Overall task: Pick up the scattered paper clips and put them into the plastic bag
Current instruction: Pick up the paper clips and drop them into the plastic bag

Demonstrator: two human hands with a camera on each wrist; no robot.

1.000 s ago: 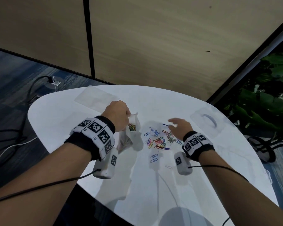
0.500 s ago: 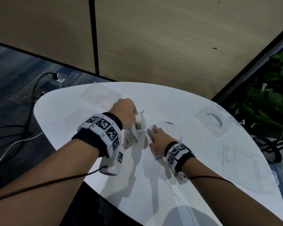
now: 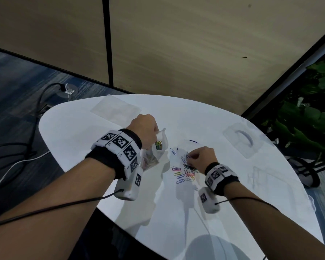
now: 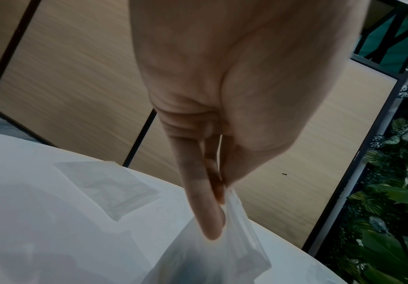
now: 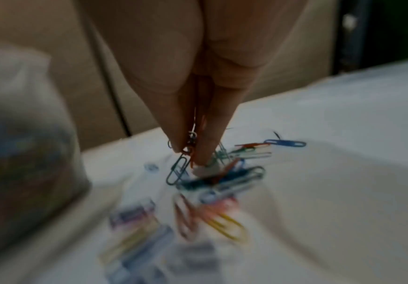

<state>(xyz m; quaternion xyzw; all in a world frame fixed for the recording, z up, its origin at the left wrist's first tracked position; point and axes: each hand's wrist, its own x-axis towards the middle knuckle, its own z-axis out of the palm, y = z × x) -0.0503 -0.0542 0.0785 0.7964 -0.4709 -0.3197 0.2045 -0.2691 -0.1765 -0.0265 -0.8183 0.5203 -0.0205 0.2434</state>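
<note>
A small clear plastic bag [image 3: 156, 147] stands on the white table [image 3: 83, 128], with several coloured clips showing inside it. My left hand [image 3: 144, 128] pinches the bag's top edge [image 4: 232, 199] between thumb and fingers and holds it up. Several coloured paper clips [image 3: 184, 172] lie scattered just right of the bag. My right hand [image 3: 201, 158] is down over that pile, its fingertips [image 5: 203, 153] pinching a small bunch of paper clips [image 5: 181, 169], with the lowest clip dangling above the loose ones [image 5: 225, 222].
A flat clear bag [image 3: 116, 109] lies at the table's far left. A clear bag with a white handle [image 3: 242, 141] lies at the right, and another clear bag [image 3: 266, 177] lies nearer. Cables [image 3: 38, 102] run over the floor on the left. Plants [image 3: 308, 117] stand to the right.
My right hand went left to the bag half a second ago and has now come back right onto the clip pile, where it pinches clips. The left hand keeps holding the bag.
</note>
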